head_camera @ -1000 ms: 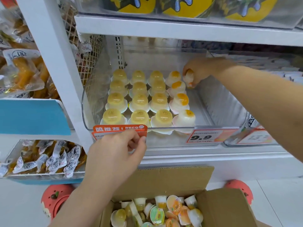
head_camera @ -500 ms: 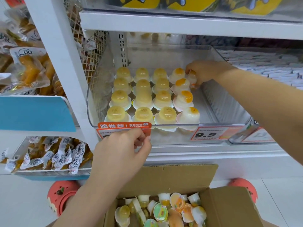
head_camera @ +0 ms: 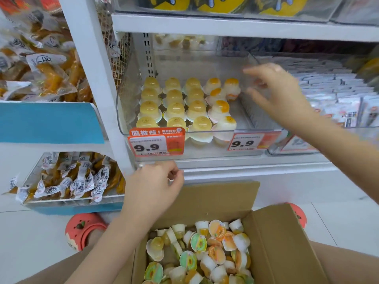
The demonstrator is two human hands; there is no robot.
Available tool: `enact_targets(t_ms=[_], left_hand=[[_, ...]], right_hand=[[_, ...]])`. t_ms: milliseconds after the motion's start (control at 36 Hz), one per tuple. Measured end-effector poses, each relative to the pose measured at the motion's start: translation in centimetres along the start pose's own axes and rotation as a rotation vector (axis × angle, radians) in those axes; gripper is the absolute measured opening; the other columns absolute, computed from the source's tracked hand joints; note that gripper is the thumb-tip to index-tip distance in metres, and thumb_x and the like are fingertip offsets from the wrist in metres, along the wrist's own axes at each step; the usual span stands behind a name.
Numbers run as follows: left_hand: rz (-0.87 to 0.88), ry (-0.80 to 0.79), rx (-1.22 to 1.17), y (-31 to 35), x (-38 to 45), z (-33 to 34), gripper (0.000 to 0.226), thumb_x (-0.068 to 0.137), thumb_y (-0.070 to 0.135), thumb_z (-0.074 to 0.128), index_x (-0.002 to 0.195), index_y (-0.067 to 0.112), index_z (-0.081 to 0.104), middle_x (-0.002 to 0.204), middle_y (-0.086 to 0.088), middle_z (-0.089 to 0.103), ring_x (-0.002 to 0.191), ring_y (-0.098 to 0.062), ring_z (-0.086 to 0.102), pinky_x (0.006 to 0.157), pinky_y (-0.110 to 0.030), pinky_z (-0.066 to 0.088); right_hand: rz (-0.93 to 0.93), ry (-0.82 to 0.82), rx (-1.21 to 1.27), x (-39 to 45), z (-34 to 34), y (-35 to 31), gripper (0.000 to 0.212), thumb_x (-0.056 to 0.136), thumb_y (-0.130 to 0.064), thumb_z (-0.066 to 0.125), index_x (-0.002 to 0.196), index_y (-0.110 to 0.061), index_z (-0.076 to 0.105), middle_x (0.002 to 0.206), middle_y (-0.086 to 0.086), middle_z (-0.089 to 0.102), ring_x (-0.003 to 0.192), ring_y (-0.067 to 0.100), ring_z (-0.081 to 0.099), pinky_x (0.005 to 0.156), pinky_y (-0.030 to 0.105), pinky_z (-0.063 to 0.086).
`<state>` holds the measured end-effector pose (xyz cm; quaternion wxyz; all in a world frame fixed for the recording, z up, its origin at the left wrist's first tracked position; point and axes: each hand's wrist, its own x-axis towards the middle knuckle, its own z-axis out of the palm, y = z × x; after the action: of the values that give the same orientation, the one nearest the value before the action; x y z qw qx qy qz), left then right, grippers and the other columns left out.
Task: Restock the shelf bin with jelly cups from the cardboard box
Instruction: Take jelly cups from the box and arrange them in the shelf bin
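A clear shelf bin (head_camera: 257, 121) holds rows of upturned jelly cups (head_camera: 174, 107), yellow ones on the left and white ones with orange centres on the right. One white cup (head_camera: 232, 89) stands alone at the back, starting a fifth column. My right hand (head_camera: 281, 95) hovers just right of that cup with fingers spread, blurred and empty. My left hand (head_camera: 153, 185) sits below the bin's front by the shelf edge, fingers loosely curled, holding nothing. The open cardboard box (head_camera: 287, 242) below is filled with several mixed jelly cups (head_camera: 205, 253).
Red price tags (head_camera: 156, 143) marked 9.9 hang on the bin's front. A neighbouring bin of flat packets (head_camera: 338, 99) stands to the right. Snack bags (head_camera: 75, 179) fill the shelves on the left. The shelf board above (head_camera: 225, 25) limits headroom. Pink shoes (head_camera: 82, 230) rest on the floor.
My right hand has let go of the white cup at the back of the bin and drawn away to the right, fingers open. My left hand has dropped from the price tag to the shelf edge.
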<state>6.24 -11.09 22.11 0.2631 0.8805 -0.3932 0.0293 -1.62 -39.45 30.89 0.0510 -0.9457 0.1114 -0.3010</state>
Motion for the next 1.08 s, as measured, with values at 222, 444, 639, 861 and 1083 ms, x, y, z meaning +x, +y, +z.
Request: enact_targets(t_ms=[222,444,639,861,1083], left_hand=[[-0.078,-0.393,0.046,-3.4,-5.1,7.9,0.013,0.089,0.038,0.054,0.090,0.027,0.060,0.083,0.013,0.062,0.083,-0.011,0.060,0.060,-0.026,0.042],[-0.267,-0.679,-0.106,-7.1,-11.0,15.4,0.021,0.081,0.026,0.063,0.101,0.022,0.061,0.097,0.005,0.062,0.093,-0.014,0.061,0.079,-0.035,0.052],[-0.512,-0.698,-0.277,-6.4,-12.4,22.3,0.041,0.082,0.023,0.068,0.120,0.013,0.056,0.109,-0.005,0.065,0.093,-0.018,0.060,0.078,-0.030,0.049],[-0.679,-0.571,-0.370,-4.0,-8.6,29.8,0.045,0.080,0.032,0.072,0.112,0.003,0.058,0.102,-0.012,0.065,0.094,-0.028,0.063,0.074,-0.034,0.051],[-0.943,-0.468,-0.404,-3.6,-7.8,32.7,0.047,0.073,0.039,0.077,0.093,-0.002,0.062,0.095,-0.015,0.067,0.089,-0.032,0.063,0.062,-0.029,0.040]], right_hand=[[-0.123,-0.155,0.070,-19.9,4.0,-2.8,0.028,0.091,-0.018,0.060,0.117,-0.016,0.052,0.103,-0.003,0.050,0.091,0.016,0.051,0.069,0.024,0.045],[0.363,-0.907,0.168,-30.6,11.8,-3.3,0.048,0.094,-0.023,0.055,0.139,-0.028,0.040,0.137,-0.006,0.043,0.127,0.013,0.040,0.092,0.027,0.045],[0.559,-0.978,0.008,-33.2,17.1,-2.3,0.063,0.090,-0.004,0.051,0.145,-0.023,0.027,0.141,0.002,0.037,0.122,0.021,0.046,0.083,0.029,0.048],[0.519,-1.115,-0.150,-34.1,21.5,-1.9,0.077,0.083,0.002,0.060,0.146,-0.015,0.021,0.153,0.005,0.018,0.137,0.025,0.025,0.103,0.031,0.042],[0.428,-1.098,-0.195,-33.7,21.4,-1.7,0.063,0.091,-0.002,0.049,0.146,-0.008,0.022,0.152,0.010,0.022,0.138,0.026,0.024,0.109,0.030,0.029]])
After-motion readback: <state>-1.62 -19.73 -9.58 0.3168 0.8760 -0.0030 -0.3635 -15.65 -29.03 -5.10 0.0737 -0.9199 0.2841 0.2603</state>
